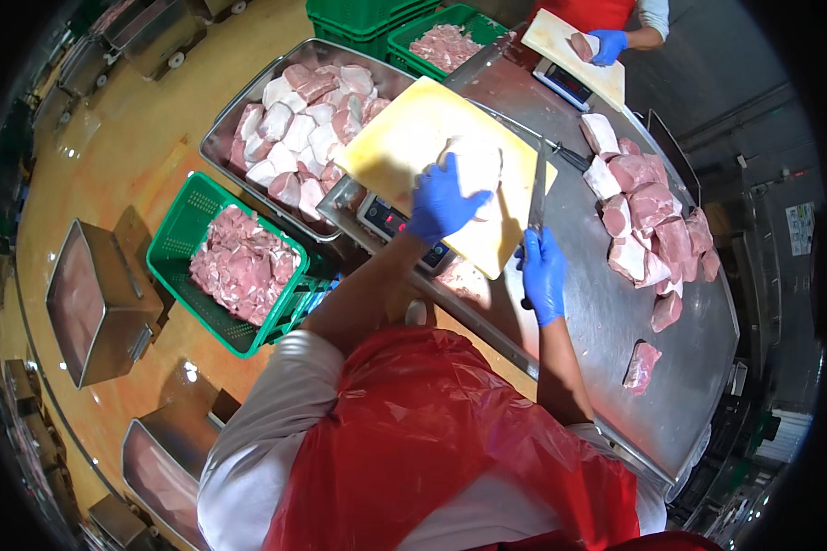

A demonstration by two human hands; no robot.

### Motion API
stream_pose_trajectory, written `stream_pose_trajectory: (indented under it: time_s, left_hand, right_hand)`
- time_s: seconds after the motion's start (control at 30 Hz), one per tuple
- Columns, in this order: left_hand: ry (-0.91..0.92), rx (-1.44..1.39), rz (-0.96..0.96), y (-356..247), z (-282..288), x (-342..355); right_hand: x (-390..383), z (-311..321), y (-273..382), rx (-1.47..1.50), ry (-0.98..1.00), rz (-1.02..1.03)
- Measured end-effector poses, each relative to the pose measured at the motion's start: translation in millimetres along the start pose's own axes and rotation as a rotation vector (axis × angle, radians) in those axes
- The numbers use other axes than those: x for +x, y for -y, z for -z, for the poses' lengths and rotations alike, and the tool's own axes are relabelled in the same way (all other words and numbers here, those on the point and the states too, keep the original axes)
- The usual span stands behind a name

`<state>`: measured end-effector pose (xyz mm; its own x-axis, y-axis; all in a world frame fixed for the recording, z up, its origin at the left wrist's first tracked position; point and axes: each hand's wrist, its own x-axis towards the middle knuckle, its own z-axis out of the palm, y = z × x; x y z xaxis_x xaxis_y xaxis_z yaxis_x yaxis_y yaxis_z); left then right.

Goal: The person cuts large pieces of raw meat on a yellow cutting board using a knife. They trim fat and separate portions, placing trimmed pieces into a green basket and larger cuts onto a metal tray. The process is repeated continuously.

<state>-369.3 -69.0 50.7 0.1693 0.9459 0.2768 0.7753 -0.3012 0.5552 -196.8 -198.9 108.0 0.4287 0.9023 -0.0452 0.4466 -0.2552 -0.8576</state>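
Observation:
My left hand [445, 200], in a blue glove, lies with thumb and fingers spread at the near left side of a pale piece of meat [481, 165]. Strong glare hides the outline of that piece. Beneath it is a yellowish-white cutting board [390, 142], resting over a digital scale [383, 217]. My right hand [544, 275], gloved in blue too, is closed around a knife [538, 188]. The blade points away from me along the board's right edge. Beyond that edge lies a sharpening steel [524, 129] with a black handle.
Large pork cuts fill a metal bin [213, 138]; others are piled on the steel table [588, 340] at right. A green crate [170, 241] of trimmings stands left, another [404, 39] at the far side. Across the table, a co-worker's gloved hand [608, 47] holds meat on a board.

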Motion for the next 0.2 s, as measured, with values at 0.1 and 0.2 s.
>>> stream_pose_trajectory:
  time_s: [0.1,0.2]
  left_hand:
    - [0.292,0.294,-0.034,-38.4,21.6,26.8]
    - [0.354,0.067,-0.556,30.9,11.1,61.6]
  right_hand:
    - [0.8,5.9,12.5,-0.032,-0.007,0.076]
    - [-1.5,20.2,-1.2,-0.146,0.041,0.027]
